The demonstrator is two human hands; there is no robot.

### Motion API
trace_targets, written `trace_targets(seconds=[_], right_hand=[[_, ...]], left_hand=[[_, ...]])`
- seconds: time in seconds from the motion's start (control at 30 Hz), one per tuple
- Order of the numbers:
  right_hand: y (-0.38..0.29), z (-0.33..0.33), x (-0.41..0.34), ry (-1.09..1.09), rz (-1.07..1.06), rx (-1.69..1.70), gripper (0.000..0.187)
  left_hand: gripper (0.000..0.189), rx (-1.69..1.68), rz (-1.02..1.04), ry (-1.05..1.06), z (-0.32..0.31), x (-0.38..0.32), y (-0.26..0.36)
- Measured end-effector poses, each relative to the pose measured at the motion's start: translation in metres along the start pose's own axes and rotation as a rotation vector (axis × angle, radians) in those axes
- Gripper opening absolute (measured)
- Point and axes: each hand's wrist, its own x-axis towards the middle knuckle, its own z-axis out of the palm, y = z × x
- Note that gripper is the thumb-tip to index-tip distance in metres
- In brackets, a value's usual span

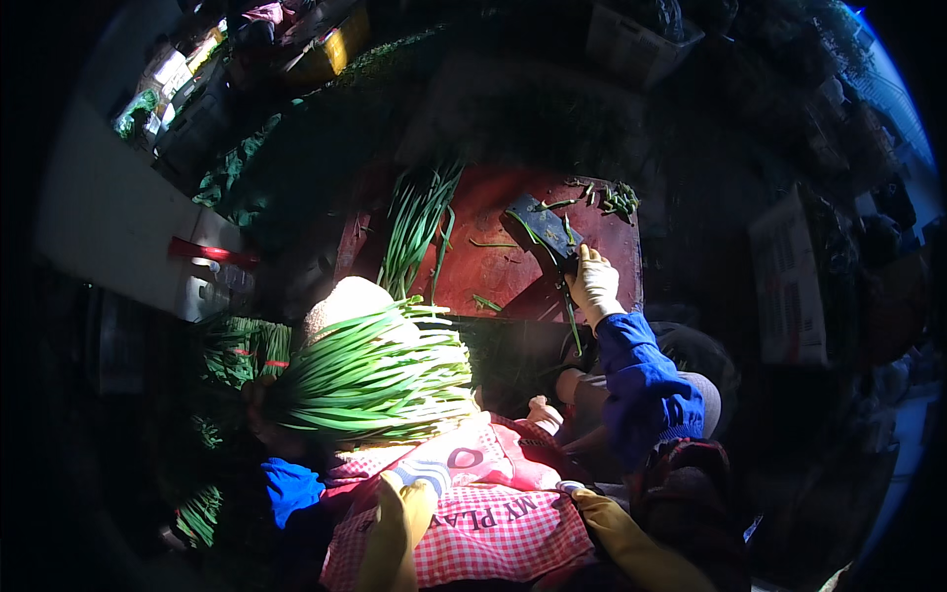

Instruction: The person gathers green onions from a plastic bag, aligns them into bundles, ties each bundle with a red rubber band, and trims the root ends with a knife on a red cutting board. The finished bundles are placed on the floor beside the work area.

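Observation:
My right hand (598, 281), in a pale glove under a blue sleeve, grips the handle of a dark cleaver (544, 222). The broad blade lies over a red board (473, 229), with bits of green stem on and beside it. A large bunch of garlic chives (377, 374) rests across my lap, leaf tips to the left and pale cut-looking ends to the right. Near those tips is my blue left sleeve (292, 488); the left hand is lost in deep shadow by the bunch, so its grip is unclear. Loose long chives (418, 222) lie on the board's left side.
Short stem pieces (620, 200) are heaped at the board's far right corner. Chive bundles with red ties (259, 351) stand at left. A white carton (788, 281) is on the right; a pale crate (644, 44) stands beyond the board. A red checked apron (510, 536) covers my lap.

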Motion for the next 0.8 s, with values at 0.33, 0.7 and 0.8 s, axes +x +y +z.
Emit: trace_targets(seconds=[0.33,0.7,0.8], right_hand=[[0.041,-0.013,0.046,-0.093,-0.078,0.351,0.046],[0.034,-0.032,-0.009,-0.701,-0.585,0.387,0.043],[0.056,-0.022,0.030,-0.880,-0.409,0.466,0.037]], left_hand=[[0.056,-0.177,-0.165,0.087,-0.022,0.000,-0.002],[0.028,-0.068,-0.180,0.050,-0.035,0.005,-0.013],[0.023,0.160,-0.048,0.069,-0.039,0.004,-0.019]])
